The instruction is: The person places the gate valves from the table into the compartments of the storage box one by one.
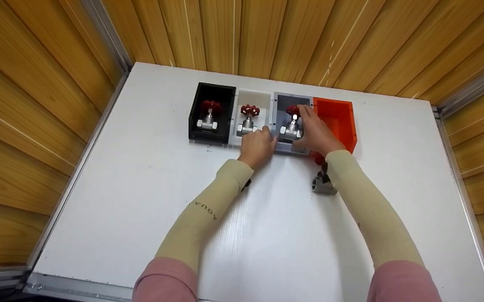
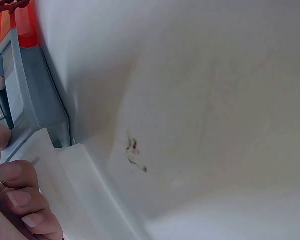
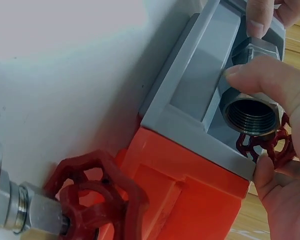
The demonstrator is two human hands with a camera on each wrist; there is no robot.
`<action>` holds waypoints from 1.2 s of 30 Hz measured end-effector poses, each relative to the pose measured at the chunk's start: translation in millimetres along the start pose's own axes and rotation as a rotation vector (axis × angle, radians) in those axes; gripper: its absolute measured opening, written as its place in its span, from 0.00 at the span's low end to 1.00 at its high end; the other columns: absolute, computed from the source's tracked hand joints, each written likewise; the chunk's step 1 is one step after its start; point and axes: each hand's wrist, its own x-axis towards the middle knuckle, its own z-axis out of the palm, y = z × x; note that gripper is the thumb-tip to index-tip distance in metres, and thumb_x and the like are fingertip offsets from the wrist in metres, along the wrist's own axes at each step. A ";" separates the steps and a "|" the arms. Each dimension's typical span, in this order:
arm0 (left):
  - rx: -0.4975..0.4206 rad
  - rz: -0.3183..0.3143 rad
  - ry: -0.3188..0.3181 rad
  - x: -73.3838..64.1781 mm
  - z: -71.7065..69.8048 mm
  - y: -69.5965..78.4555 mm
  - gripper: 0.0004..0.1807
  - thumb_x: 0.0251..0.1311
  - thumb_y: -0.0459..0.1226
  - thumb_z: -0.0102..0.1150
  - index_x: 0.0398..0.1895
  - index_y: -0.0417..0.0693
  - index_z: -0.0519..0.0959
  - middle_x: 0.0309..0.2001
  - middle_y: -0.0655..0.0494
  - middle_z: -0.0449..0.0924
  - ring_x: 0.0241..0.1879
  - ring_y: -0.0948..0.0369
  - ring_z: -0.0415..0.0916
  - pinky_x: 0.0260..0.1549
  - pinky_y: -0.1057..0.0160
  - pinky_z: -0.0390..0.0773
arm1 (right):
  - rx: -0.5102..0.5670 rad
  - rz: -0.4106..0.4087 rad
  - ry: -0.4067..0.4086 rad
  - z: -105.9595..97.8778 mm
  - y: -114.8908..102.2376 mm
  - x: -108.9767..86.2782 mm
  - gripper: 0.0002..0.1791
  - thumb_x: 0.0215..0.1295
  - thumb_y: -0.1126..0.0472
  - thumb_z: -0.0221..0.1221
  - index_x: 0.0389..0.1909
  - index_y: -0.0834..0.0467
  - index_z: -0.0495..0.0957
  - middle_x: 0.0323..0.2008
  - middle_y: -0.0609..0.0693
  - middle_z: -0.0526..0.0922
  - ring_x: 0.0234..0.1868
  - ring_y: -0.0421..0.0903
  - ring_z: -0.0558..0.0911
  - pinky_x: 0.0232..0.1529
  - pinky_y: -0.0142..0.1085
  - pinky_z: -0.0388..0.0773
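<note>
All eyes on the grey bin [image 1: 283, 100], and there's the action: a steel handwheel valve [image 1: 291, 131] sits inside it, red wheel toward the back. The right hand [image 1: 315, 132] has it in a pinch, thumb laid across the metal body, other fingers up at the wheel, and the right wrist view looks straight into a threaded bore!

Over at the grey bin's left front corner, the left hand [image 1: 258, 147] works in close, fingers bent over the edge of the white bin [image 1: 254, 96], one fingertip right by the valve's far end. Whether that hand pinches anything, I can't tell.

Left of the grey bin, the white one carries a second valve [image 1: 248, 121]; farther left, the black bin [image 1: 219, 93] carries a third [image 1: 207, 121]. Hard against the grey bin's right side comes the orange-red bin [image 1: 333, 109]. And in front of the grey bin, off to the right, a loose valve [image 1: 323, 184] lies on the white tabletop [image 1: 141, 167], partly hidden by the cream right sleeve [image 1: 376, 209].
</note>
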 end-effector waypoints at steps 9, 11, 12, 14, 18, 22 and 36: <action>0.015 0.001 -0.006 -1.0 -2.0 0.0 0.23 0.69 0.57 0.44 0.37 0.49 0.77 0.27 0.54 0.82 0.25 0.56 0.79 0.25 0.58 0.78 | -0.023 -0.005 -0.008 1.3 0.5 4.2 0.63 0.49 0.63 0.73 0.77 0.47 0.39 0.78 0.50 0.41 0.76 0.56 0.53 0.67 0.53 0.63; 0.018 0.002 -0.003 -1.2 -1.9 0.2 0.23 0.69 0.57 0.44 0.37 0.49 0.76 0.27 0.54 0.82 0.25 0.56 0.80 0.25 0.57 0.78 | -0.030 -0.015 -0.009 1.5 0.1 5.0 0.63 0.49 0.63 0.73 0.77 0.48 0.39 0.78 0.51 0.42 0.75 0.56 0.54 0.67 0.53 0.64; 0.023 0.003 0.002 -1.3 -1.8 0.3 0.23 0.69 0.57 0.44 0.37 0.49 0.76 0.27 0.54 0.82 0.25 0.56 0.80 0.25 0.57 0.78 | -0.036 -0.020 -0.007 1.5 -0.4 5.5 0.63 0.49 0.64 0.73 0.77 0.49 0.39 0.78 0.52 0.43 0.75 0.56 0.55 0.67 0.53 0.64; 0.032 0.008 0.013 -1.7 -1.7 0.6 0.23 0.68 0.57 0.44 0.37 0.49 0.77 0.27 0.53 0.83 0.26 0.55 0.81 0.25 0.57 0.79 | -0.047 -0.029 -0.008 1.6 -1.3 6.2 0.62 0.49 0.64 0.73 0.77 0.50 0.40 0.77 0.53 0.44 0.74 0.57 0.56 0.67 0.52 0.64; 0.048 0.012 0.030 -2.2 -2.1 1.1 0.23 0.68 0.57 0.45 0.37 0.48 0.77 0.27 0.53 0.83 0.26 0.54 0.82 0.25 0.56 0.79 | -0.063 -0.034 -0.016 1.9 -2.6 8.3 0.61 0.50 0.65 0.72 0.77 0.51 0.40 0.77 0.53 0.45 0.74 0.57 0.56 0.67 0.52 0.64; 0.042 0.005 0.020 -1.9 -2.5 1.3 0.22 0.68 0.57 0.45 0.38 0.48 0.77 0.27 0.53 0.83 0.25 0.55 0.81 0.26 0.57 0.79 | -0.066 -0.040 -0.029 2.3 -3.1 10.4 0.61 0.50 0.65 0.72 0.77 0.50 0.41 0.78 0.52 0.43 0.75 0.57 0.55 0.68 0.52 0.63; 0.016 0.006 0.003 -2.1 -4.2 1.8 0.22 0.68 0.56 0.46 0.39 0.48 0.77 0.27 0.53 0.83 0.25 0.55 0.81 0.26 0.56 0.79 | -0.062 -0.058 -0.068 4.8 -4.3 16.5 0.60 0.51 0.67 0.71 0.77 0.50 0.40 0.78 0.53 0.41 0.77 0.57 0.51 0.68 0.52 0.62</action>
